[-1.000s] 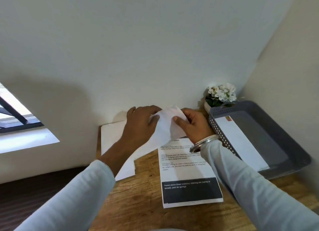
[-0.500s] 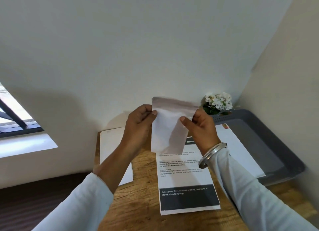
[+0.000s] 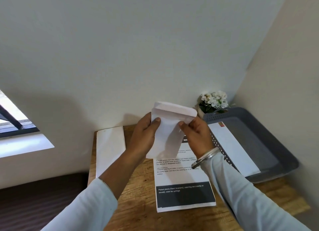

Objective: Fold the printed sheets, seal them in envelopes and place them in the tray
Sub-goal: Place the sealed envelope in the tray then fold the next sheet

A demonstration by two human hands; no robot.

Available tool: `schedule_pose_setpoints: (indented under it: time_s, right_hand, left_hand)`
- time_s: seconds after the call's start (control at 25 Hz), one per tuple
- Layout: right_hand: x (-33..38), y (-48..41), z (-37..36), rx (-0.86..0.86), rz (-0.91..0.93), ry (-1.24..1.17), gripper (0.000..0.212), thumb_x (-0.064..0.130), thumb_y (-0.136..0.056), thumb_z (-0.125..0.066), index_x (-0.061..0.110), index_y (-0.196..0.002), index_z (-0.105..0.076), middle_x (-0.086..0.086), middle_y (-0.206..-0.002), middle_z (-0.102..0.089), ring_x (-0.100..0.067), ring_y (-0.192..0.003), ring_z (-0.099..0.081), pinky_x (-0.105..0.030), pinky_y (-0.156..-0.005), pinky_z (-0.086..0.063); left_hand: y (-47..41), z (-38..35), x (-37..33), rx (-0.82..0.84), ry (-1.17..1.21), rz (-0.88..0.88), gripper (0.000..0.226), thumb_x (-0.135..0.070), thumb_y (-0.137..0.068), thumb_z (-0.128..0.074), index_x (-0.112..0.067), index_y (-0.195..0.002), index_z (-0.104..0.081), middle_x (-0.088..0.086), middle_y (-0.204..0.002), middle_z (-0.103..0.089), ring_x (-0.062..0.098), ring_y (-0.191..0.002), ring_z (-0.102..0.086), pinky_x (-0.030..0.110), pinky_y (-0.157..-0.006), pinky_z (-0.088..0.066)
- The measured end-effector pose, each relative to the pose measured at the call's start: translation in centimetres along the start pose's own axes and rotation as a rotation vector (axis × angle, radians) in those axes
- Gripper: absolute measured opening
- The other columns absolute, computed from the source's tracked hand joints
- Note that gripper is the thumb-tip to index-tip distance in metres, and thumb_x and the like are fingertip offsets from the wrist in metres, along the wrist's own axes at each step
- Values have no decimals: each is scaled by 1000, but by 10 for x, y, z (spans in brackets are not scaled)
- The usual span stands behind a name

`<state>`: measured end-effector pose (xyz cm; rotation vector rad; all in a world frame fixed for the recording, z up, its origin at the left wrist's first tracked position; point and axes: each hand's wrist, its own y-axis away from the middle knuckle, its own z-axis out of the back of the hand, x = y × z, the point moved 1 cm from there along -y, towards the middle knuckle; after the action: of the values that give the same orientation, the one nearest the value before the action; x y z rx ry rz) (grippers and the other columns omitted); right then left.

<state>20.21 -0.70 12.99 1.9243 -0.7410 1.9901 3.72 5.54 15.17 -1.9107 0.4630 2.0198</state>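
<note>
Up from the table since a moment ago, the envelope (image 3: 170, 127) now hangs in the air between your hands, with your left hand (image 3: 146, 134) pinching its left edge and your right hand (image 3: 196, 136) pinching its right edge. Its flap at the top looks not stuck down yet. One other envelope (image 3: 233, 148) already lies in the tray (image 3: 262, 144), so that one seems done, but a printed sheet (image 3: 181, 177) lies flat and unfolded on the table (image 3: 138, 205) beside a white pile (image 3: 110, 144), so I think more folding and sealing is left.

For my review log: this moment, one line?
left hand, right hand: pinch envelope | printed sheet: flat, unfolded | tray: holds second envelope
</note>
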Motion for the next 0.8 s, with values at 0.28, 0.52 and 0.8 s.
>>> schedule_pose_setpoints:
  time_s: [0.28,0.52,0.8]
  right_hand:
    - [-11,13,-6,44,-56,3,29,-3,-90,-63,23,-104,-65,1,-103,-73,-17,-100,-68,-39,-88,-55]
    - [4,6,-5,7,42,19,33,-1,-87,-67,19,-112,-61,-5,-105,-72,-20,-101,-68,-48,-92,-55]
    - [29,-1,3,19,278,180,41,-1,-84,-70,24,-116,-64,0,-107,-64,-17,-82,-65,-31,-71,-58]
  left_hand:
    - [7,-2,21,-23,28,72,40,-29,-97,-58,-42,-134,-53,-11,-126,-64,16,-117,-59,53,-104,-48]
    - [7,5,8,-84,94,-64,24,-20,-101,-58,-29,-122,-61,-6,-111,-72,18,-108,-67,43,-94,-56]
    - [4,19,-6,-113,-210,-459,34,-11,-99,-60,-30,-127,-55,-11,-116,-62,13,-107,-62,28,-82,-59]
